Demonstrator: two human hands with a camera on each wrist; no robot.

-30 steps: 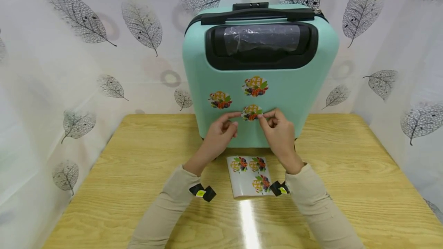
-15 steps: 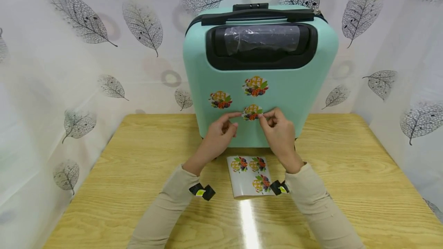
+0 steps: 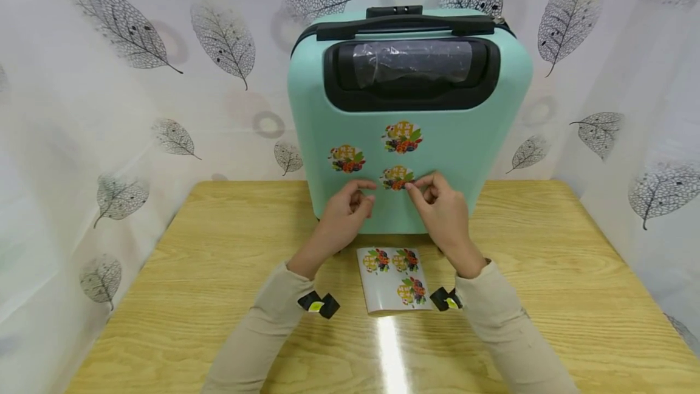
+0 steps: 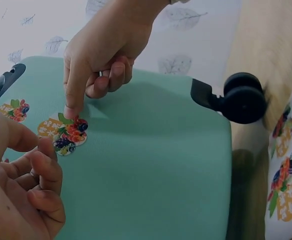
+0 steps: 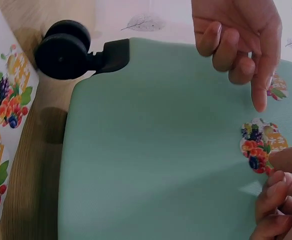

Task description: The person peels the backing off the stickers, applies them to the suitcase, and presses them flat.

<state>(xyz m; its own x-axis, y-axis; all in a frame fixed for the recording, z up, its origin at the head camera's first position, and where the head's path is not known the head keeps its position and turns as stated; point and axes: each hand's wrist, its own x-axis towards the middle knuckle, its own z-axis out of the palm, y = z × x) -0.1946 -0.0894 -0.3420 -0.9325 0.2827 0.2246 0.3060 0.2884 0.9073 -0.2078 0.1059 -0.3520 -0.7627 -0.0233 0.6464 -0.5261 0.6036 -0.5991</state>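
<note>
A round fruit sticker (image 3: 395, 177) lies against the front of a mint-green suitcase (image 3: 454, 145), below two similar stickers. My right hand (image 3: 445, 217) has thumb and index fingertips together at its right edge. In the left wrist view a fingertip of that hand (image 4: 108, 45) overlaps the sticker's edge (image 4: 61, 132). My left hand (image 3: 340, 217) is just left of the sticker, its index finger extended and the others loosely curled, holding nothing. A gap shows between that fingertip and the sticker (image 5: 258, 145) in the right wrist view.
A sheet with several fruit stickers (image 3: 380, 287) lies on the wooden table (image 3: 246, 248) before the suitcase. The suitcase stands upright near the leaf-patterned backdrop (image 3: 229, 108). A black caster wheel (image 4: 243, 97) juts from its bottom corner.
My left index finger has drawn back slightly to the left, off the sticker's left edge. The right hand stays at the right edge, and the sticker keeps its place.
</note>
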